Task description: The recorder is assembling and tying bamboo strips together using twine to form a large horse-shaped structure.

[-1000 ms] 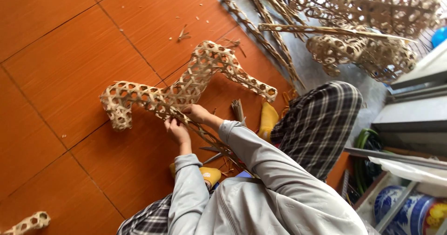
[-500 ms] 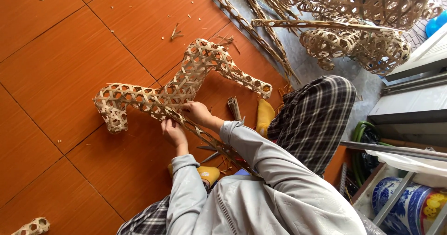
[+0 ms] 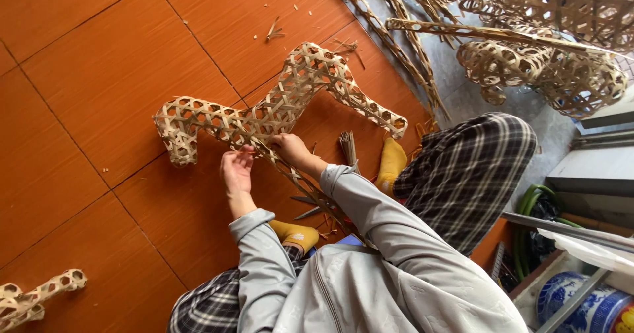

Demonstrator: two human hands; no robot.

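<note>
Two hands: both meet on the woven bamboo lattice frame point(image 3: 277, 108) at frame centre.
Left hand point(image 3: 236, 169): fingers curled, pinching loose bamboo strips point(image 3: 300, 184) at the frame's lower edge.
Right hand point(image 3: 290, 149): fingers bent, gripping the weave beside it.
Frame: lies on the orange tiled floor point(image 3: 86, 75).
Upper right: a pile of similar woven pieces point(image 3: 541, 56).

Floor: orange-brown tile point(image 3: 86, 75) with dark grout lines, changing to a grey strip point(image 3: 462, 89) at upper right. On the tile: an open-weave bamboo lattice piece point(image 3: 277, 108) bent in a zigzag, small bamboo scraps point(image 3: 274, 29) scattered above it, a short bundle of cut strips point(image 3: 348, 148) beside a yellow-socked foot point(image 3: 391, 165), and another small woven piece point(image 3: 36, 297) at lower left. Long woven strips point(image 3: 409, 49) run along the tile edge; a pile of woven lattice work point(image 3: 541, 62) sits on the grey part.
</note>
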